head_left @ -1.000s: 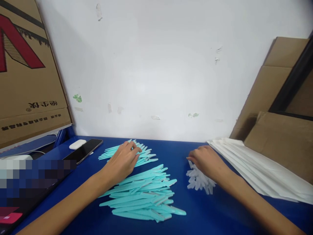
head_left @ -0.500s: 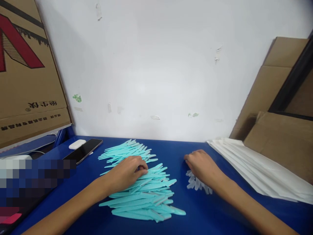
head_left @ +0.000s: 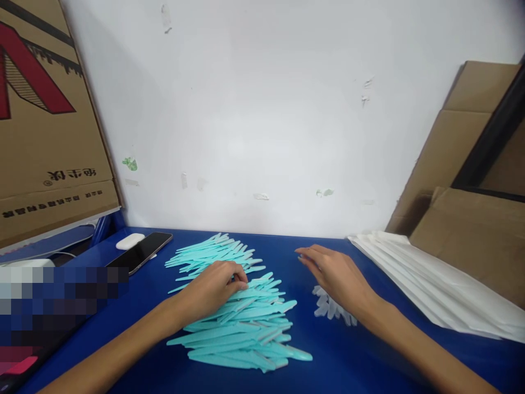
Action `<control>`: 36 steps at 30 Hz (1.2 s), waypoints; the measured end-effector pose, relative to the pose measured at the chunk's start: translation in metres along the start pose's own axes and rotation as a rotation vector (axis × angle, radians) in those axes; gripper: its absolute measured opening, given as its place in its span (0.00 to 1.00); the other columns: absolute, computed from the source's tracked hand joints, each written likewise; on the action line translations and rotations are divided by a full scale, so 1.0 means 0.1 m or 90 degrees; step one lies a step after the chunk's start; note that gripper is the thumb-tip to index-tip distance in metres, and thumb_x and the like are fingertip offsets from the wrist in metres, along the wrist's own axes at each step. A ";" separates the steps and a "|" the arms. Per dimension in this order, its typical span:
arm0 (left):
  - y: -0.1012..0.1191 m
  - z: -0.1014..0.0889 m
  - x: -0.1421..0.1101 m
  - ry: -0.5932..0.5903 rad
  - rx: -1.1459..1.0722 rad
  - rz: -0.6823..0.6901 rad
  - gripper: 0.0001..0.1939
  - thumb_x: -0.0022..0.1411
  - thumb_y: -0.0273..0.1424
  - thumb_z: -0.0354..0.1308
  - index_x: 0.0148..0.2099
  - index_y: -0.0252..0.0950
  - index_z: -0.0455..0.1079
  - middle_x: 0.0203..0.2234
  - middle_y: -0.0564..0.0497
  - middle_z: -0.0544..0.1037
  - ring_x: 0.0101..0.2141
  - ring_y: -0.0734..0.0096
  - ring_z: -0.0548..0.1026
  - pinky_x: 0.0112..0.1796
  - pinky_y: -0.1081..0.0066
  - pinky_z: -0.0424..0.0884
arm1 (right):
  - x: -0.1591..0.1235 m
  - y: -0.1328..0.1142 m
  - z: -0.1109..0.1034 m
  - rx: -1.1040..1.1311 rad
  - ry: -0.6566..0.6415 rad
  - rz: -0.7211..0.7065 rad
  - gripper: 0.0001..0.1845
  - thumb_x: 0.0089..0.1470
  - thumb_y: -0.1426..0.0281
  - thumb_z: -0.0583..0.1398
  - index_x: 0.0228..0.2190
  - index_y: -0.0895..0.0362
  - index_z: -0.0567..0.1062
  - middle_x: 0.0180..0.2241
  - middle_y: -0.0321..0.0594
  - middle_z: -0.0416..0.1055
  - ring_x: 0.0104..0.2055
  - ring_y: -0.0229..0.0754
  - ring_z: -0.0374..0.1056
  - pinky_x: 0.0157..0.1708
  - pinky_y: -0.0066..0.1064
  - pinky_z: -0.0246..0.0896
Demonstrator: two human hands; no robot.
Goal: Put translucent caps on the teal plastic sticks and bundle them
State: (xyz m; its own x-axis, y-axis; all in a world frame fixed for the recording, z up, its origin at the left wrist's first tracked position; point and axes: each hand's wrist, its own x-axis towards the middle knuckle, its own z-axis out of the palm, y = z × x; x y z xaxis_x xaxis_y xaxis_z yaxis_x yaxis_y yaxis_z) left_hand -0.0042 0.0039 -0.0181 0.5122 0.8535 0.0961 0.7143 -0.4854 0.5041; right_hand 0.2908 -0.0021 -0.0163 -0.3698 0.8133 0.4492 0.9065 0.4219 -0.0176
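Observation:
A big heap of turquoise plastic sticks lies on the blue table, with a second, smaller heap of turquoise sticks behind it. My left hand rests on the near heap with its fingers curled and pinched on the sticks at the heap's far edge. My right hand hovers with fingers stretched out to the left, holding nothing, just above a small pile of clear white plastic caps.
A black phone and a white earbud case lie at the back left. Cardboard boxes stand on the left and right. A stack of white sheets fans out on the right. A white wall closes the back.
My left hand came back from the far heap onto the near heap and curled shut. My right hand lifted off the white caps, slid left and opened its fingers.

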 end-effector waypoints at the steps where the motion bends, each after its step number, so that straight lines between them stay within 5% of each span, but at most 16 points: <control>1: 0.00 0.00 0.00 0.001 0.001 0.004 0.12 0.68 0.35 0.53 0.39 0.39 0.77 0.33 0.51 0.80 0.34 0.65 0.75 0.33 0.70 0.65 | 0.00 -0.01 0.00 0.043 0.013 -0.011 0.15 0.68 0.69 0.53 0.50 0.54 0.77 0.42 0.43 0.79 0.37 0.45 0.77 0.34 0.32 0.67; 8: 0.02 0.00 0.01 0.022 0.033 0.005 0.15 0.72 0.37 0.47 0.40 0.39 0.72 0.26 0.53 0.75 0.25 0.68 0.67 0.27 0.71 0.58 | -0.01 -0.10 0.00 0.222 0.064 -0.031 0.09 0.66 0.67 0.57 0.39 0.54 0.78 0.36 0.40 0.78 0.34 0.42 0.74 0.33 0.32 0.66; 18: 0.00 0.04 -0.01 0.070 0.068 0.036 0.12 0.76 0.35 0.39 0.48 0.42 0.62 0.28 0.56 0.77 0.23 0.69 0.68 0.26 0.71 0.57 | -0.01 -0.26 0.03 0.592 0.023 0.133 0.12 0.60 0.58 0.62 0.36 0.55 0.77 0.30 0.39 0.80 0.31 0.43 0.77 0.32 0.32 0.71; 25: 0.04 0.06 -0.02 0.078 0.154 0.059 0.12 0.76 0.34 0.38 0.50 0.41 0.61 0.28 0.53 0.77 0.28 0.64 0.74 0.29 0.70 0.61 | 0.00 -0.26 0.07 0.670 0.013 0.189 0.17 0.58 0.54 0.63 0.36 0.56 0.75 0.32 0.42 0.80 0.29 0.42 0.75 0.24 0.29 0.64; 36: 0.19 0.04 -0.07 0.123 0.162 0.126 0.12 0.76 0.34 0.42 0.50 0.39 0.67 0.26 0.54 0.76 0.24 0.68 0.73 0.27 0.72 0.60 | -0.04 -0.33 0.05 0.672 -0.001 0.131 0.14 0.60 0.57 0.62 0.36 0.55 0.76 0.32 0.39 0.80 0.28 0.39 0.74 0.25 0.28 0.63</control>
State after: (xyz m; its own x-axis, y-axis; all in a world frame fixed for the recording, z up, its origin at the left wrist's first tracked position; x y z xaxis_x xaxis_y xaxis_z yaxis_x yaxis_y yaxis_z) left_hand 0.0076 -0.0117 -0.0126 0.5700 0.7470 0.3421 0.7188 -0.6551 0.2328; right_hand 0.2612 -0.0171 -0.0222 -0.2310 0.9082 0.3491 0.3166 0.4094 -0.8556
